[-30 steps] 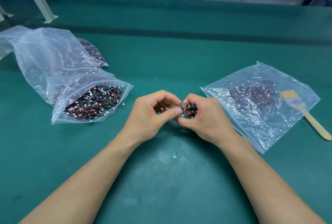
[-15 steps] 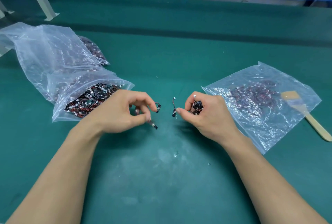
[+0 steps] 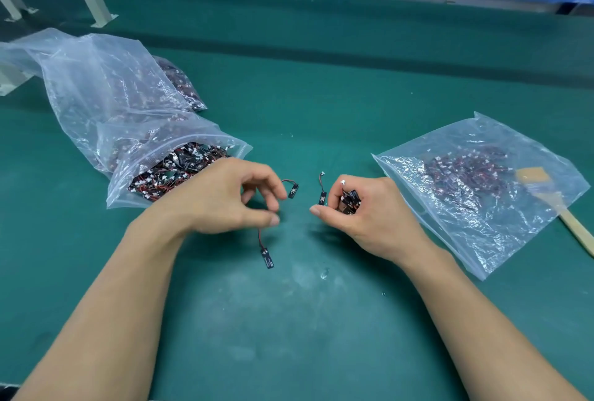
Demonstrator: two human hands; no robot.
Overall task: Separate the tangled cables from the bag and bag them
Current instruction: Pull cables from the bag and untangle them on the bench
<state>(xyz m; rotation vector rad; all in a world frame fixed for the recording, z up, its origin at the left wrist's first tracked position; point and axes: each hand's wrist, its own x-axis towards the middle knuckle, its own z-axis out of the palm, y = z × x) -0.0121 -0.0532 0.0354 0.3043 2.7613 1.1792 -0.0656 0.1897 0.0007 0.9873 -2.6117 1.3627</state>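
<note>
Over the counter (image 3: pixel 321 95), the left grip (image 3: pixel 221 198) pinches what look like two loose cables (image 3: pixel 267 258) while the right grip (image 3: pixel 363 211) clutches a small bundle (image 3: pixel 350 200): separating is underway, and dropping singles into the bag (image 3: pixel 482 233) right of that grip looks next.

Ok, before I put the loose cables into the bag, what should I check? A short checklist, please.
1. Grip of the left hand on the hanging cable: ok.
2. The hanging cable is free of the bundle: ok.
3. Grip of the right hand on the bundle: ok.
4. Mouth of the right bag open: cannot tell.
5. The brush lies away from the right bag's left edge: ok.
</note>
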